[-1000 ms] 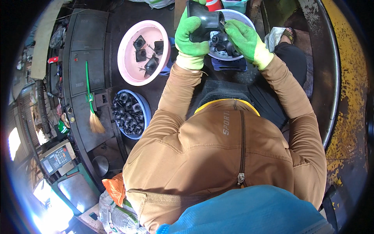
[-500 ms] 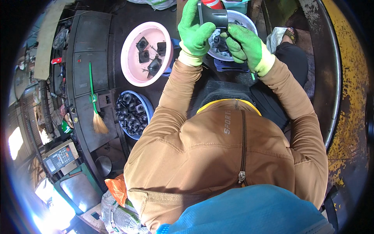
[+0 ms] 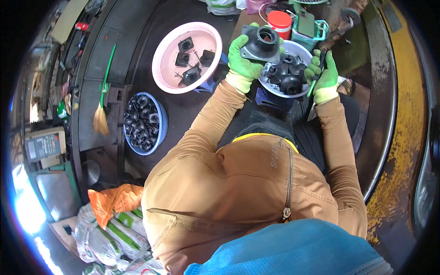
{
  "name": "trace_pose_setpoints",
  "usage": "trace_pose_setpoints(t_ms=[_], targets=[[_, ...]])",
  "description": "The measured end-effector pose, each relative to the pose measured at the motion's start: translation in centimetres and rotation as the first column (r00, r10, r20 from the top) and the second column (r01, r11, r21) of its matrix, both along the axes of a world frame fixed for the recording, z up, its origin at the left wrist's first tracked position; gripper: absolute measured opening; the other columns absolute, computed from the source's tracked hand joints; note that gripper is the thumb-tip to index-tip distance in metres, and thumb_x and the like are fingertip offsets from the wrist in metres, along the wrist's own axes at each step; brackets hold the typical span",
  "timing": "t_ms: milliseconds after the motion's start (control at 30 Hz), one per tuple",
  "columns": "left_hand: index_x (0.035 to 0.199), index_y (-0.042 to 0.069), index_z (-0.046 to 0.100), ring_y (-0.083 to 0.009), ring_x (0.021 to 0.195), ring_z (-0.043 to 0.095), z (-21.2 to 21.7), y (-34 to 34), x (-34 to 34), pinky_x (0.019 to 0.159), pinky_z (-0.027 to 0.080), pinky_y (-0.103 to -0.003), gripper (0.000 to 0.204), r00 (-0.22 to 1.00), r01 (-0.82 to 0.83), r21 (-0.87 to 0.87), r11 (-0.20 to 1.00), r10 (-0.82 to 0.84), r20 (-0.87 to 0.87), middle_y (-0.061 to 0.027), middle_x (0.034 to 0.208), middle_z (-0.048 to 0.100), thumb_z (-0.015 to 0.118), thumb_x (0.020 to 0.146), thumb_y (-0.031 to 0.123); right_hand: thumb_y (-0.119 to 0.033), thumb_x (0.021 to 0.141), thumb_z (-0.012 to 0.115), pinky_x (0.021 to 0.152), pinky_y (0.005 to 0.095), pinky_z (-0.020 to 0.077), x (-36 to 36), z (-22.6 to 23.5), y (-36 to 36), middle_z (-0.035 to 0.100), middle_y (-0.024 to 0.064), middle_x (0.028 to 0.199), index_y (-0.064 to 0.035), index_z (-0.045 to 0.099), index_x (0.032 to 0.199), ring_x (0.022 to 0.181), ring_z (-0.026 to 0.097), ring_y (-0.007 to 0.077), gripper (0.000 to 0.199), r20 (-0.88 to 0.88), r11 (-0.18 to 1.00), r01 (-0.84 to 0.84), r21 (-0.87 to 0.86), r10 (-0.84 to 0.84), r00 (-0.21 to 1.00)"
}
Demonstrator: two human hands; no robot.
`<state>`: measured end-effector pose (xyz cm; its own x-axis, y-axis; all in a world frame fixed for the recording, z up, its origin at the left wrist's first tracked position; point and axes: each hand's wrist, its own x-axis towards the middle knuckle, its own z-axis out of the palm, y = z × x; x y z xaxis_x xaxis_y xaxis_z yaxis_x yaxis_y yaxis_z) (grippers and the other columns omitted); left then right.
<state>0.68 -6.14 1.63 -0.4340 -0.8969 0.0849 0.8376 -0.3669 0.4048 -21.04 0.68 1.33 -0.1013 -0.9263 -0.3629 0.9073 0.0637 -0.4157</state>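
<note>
My left hand (image 3: 244, 62), in a green-palmed glove, is closed round a black moulded part (image 3: 253, 45) with a square flange and a round open collar. The collar faces up. Off to the right, apart from that part, my gloved right hand (image 3: 329, 77) grips a slim tool (image 3: 323, 59) with dark and green portions; its exact kind is unclear. Between and below my hands sits a pale basin (image 3: 300, 48) holding several black parts (image 3: 290, 85) with rounded bodies.
A pink basin (image 3: 167, 75) with several black parts stands to the left. Nearer, a blue basin (image 3: 163, 126) is heaped with similar ones. A red-lidded jug (image 3: 279, 20) and a teal basket (image 3: 305, 43) stand beyond the pale basin. A broom (image 3: 104, 89) leans at the left against dark cabinets.
My hands have moved apart, the right one going outward from the part. The black part has turned in my left hand to show its flange and collar. The view has shifted.
</note>
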Motion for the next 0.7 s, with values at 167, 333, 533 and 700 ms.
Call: trace_pose_setpoints(t_ms=[167, 333, 533, 700], targets=[[0.122, 0.001, 0.056, -0.0298, 0.109, 0.062, 0.7, 0.8, 2.4, 0.101, 0.047, -0.043, 0.041, 0.986, -0.124, 0.228, 0.966, 0.094, 0.135, -0.0152, 0.12, 0.063, 0.057, 0.087, 0.022, -0.036, 0.094, 0.059, 0.045, 0.0199, 0.0293, 4.6, 0.3, 0.4, 0.064, 0.0, 0.09, -0.0116, 0.062, 0.11, 0.049, 0.037, 0.0045, 0.029, -0.488, 0.978, -0.177, 0.108, 0.207, 0.848], [0.129, -0.005, 0.05, -0.0221, 0.111, 0.06, 0.6, 3.2, 4.1, 0.1, 0.045, -0.034, 0.042, 0.958, -0.159, -0.218, 0.963, 0.204, 0.203, -0.0146, 0.121, 0.062, 0.052, 0.09, 0.01, -0.018, 0.092, 0.063, 0.044, 0.0187, 0.0333, 8.7, 1.7, 0.0, 0.059, -0.0023, 0.085, -0.0089, 0.06, 0.111, 0.052, 0.044, 0.0043, 0.022, -0.499, 0.954, -0.282, -0.104, 0.195, 0.844], [0.145, 0.001, 0.034, -0.0201, 0.116, 0.05, 1.9, 4.5, 9.0, 0.099, 0.043, -0.035, 0.073, 0.586, -0.21, -0.475, 0.855, 0.499, 0.638, -0.0161, 0.138, 0.044, 0.066, 0.08, 0.007, -0.017, 0.089, 0.064, 0.045, 0.0179, 0.0366, 12.2, 2.3, -0.4, 0.058, -0.0025, 0.082, -0.0079, 0.06, 0.103, 0.053, 0.047, 0.0047, 0.017, -0.579, 0.984, -0.17, -0.049, 0.111, 0.807], [0.127, 0.008, 0.059, -0.0245, 0.107, 0.055, 1.1, 6.1, 15.0, 0.094, 0.044, -0.038, 0.058, 0.086, 0.235, -0.817, 0.527, 0.826, 0.557, -0.0122, 0.112, 0.061, 0.077, 0.076, 0.029, -0.019, 0.089, 0.065, 0.047, 0.0184, 0.0318, 17.9, 2.9, 0.9, 0.058, -0.0045, 0.075, -0.0063, 0.063, 0.11, 0.051, 0.042, 0.0025, 0.025, -0.822, 0.917, -0.397, 0.046, 0.26, 0.506]])
